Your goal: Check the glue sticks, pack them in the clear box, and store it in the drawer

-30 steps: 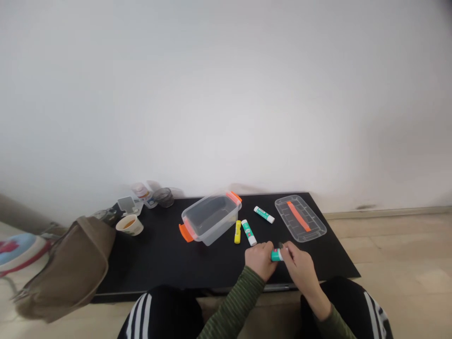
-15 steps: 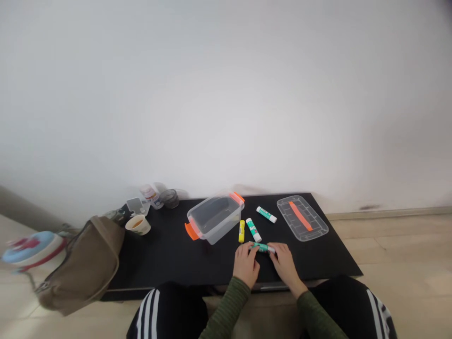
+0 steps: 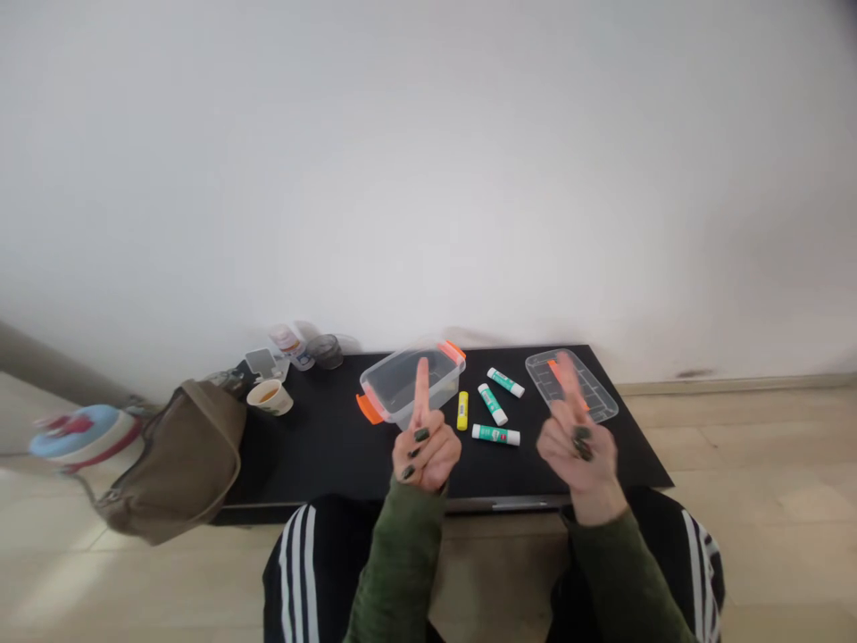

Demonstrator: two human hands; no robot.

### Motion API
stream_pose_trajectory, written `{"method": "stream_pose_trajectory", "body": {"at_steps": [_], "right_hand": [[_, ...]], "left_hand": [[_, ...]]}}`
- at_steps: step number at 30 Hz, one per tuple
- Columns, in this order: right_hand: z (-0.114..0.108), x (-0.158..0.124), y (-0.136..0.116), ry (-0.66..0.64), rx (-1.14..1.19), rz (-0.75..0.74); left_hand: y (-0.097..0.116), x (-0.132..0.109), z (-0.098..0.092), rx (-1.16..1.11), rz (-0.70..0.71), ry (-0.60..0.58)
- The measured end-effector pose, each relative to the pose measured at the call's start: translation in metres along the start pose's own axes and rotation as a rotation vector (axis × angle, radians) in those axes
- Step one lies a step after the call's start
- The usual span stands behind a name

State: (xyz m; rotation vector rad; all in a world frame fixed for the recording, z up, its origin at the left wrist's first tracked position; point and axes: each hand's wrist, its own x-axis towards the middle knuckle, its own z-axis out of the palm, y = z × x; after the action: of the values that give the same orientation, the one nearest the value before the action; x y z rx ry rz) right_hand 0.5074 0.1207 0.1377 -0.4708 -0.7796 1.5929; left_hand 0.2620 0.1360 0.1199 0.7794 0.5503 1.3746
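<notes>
My left hand [image 3: 427,446] is raised in front of the clear plastic box [image 3: 395,379] with orange latches. Its index finger points up and the other fingers are folded, with nothing held. In the same pose my right hand [image 3: 579,442] is up before the clear lid [image 3: 599,402], slightly blurred and holding nothing. Between the hands, a green-and-white glue stick [image 3: 495,435] lies crosswise on the black table [image 3: 321,464]. Behind it are a second glue stick [image 3: 493,404], a third glue stick [image 3: 505,382] and a short yellow stick [image 3: 462,411].
On the table's left stand a paper cup [image 3: 270,397] with amber liquid, a small bottle [image 3: 292,346], a dark round container [image 3: 325,351] and a white case [image 3: 266,364]. A brown bag [image 3: 180,464] rests at the left end. The wall [image 3: 428,179] rises behind.
Both hands have let go of the nearest glue stick, risen and moved apart, index fingers now pointing up. That glue stick stays lying on the table. The view has shifted slightly.
</notes>
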Motion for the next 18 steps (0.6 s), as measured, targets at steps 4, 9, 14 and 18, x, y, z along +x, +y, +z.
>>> {"method": "stream_pose_trajectory", "body": {"at_steps": [4, 9, 14, 18], "right_hand": [[-0.009, 0.021, 0.037, -0.006, 0.22, -0.001], [-0.02, 0.022, 0.027, 0.001, 0.047, -0.02], [-0.073, 0.042, 0.071, 0.17, -0.784, -0.005], [-0.121, 0.041, 0.128, 0.255, -1.429, -0.123]], "left_hand": [[-0.017, 0.004, 0.005, -0.281, 0.078, -0.012], [-0.012, 0.008, 0.001, -0.259, 0.06, -0.124], [-0.06, 0.014, -0.025, 0.236, -0.028, -0.124], [-0.125, 0.015, -0.054, 1.1, 0.186, -0.009]]}}
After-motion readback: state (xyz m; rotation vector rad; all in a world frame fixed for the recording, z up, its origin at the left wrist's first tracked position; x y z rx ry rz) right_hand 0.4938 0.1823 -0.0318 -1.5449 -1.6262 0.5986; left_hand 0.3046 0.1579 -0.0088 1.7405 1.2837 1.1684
